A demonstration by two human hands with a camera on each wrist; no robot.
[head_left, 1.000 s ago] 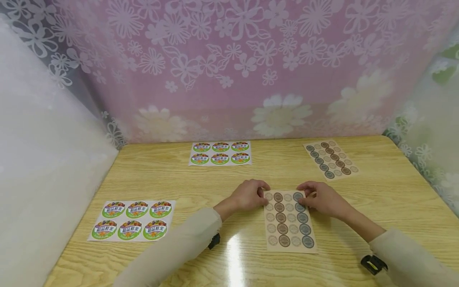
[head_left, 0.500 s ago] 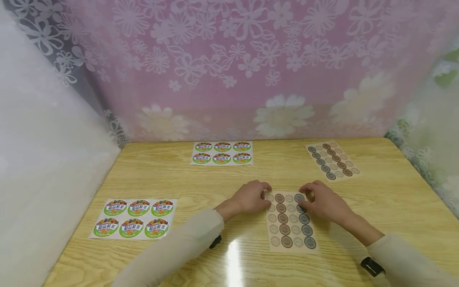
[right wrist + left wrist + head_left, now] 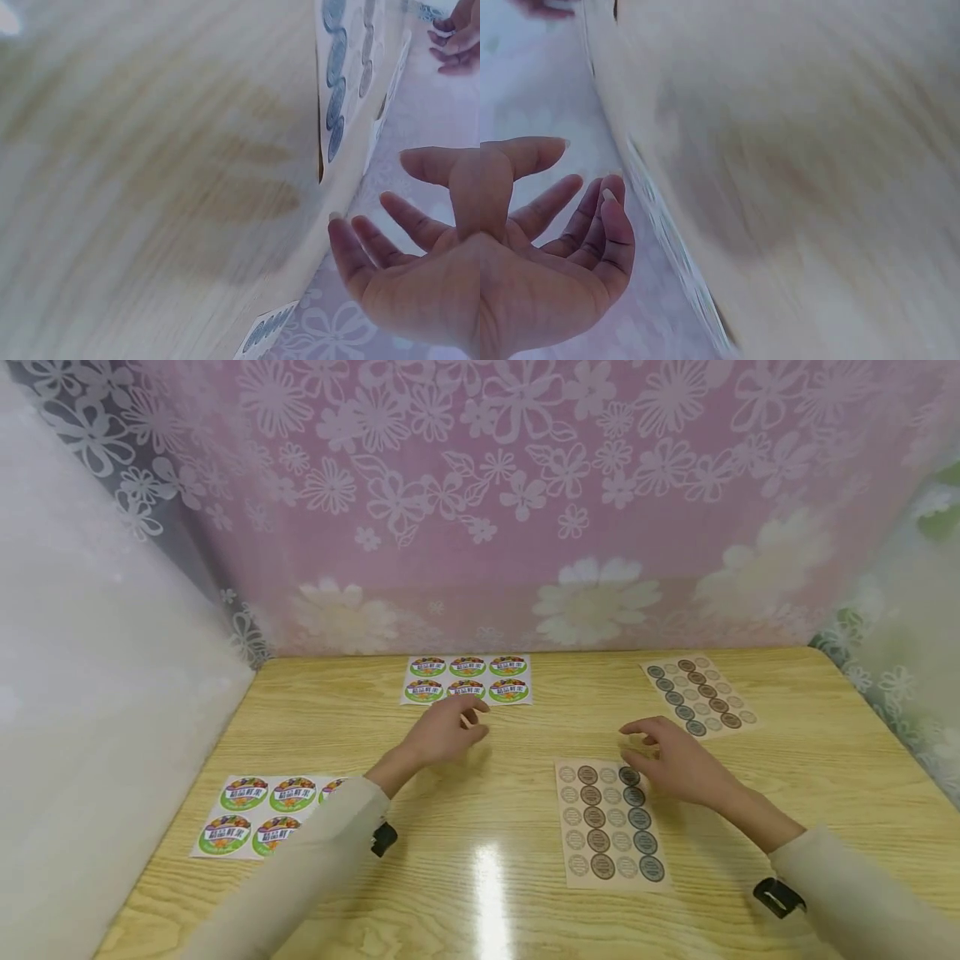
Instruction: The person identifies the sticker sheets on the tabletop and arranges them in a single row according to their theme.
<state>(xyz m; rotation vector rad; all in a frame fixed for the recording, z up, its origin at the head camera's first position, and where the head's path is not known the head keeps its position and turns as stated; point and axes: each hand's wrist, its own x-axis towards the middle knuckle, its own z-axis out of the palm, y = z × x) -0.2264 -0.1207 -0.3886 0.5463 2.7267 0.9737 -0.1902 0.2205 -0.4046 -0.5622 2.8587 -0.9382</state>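
Relaxed and holding nothing, my left hand (image 3: 446,731) hovers by the front edge of a white sheet of fruit stickers (image 3: 415,670) at the back of the table. The wrist view shows its fingers loosely bent and apart. My right hand (image 3: 671,760) is over the top right corner of a tan sheet of round stickers (image 3: 607,827), fingers loosely curved with a gap between thumb and fingers. That sheet lies flat, with brown, blue and pale rounds in columns. In the right wrist view, the right hand (image 3: 420,262) is also seen with nothing in it.
Another fruit sticker sheet (image 3: 240,814) lies at the left, partly covered by my left sleeve (image 3: 315,847). A second tan sticker sheet (image 3: 701,696) sits at the back right. A flowered curtain (image 3: 480,527) hangs behind the wooden table (image 3: 420,893).
My left hand has left the near tan sheet's top left corner and moved left and away from me towards the back fruit sheet. My right hand has come slightly off the sheet's corner.
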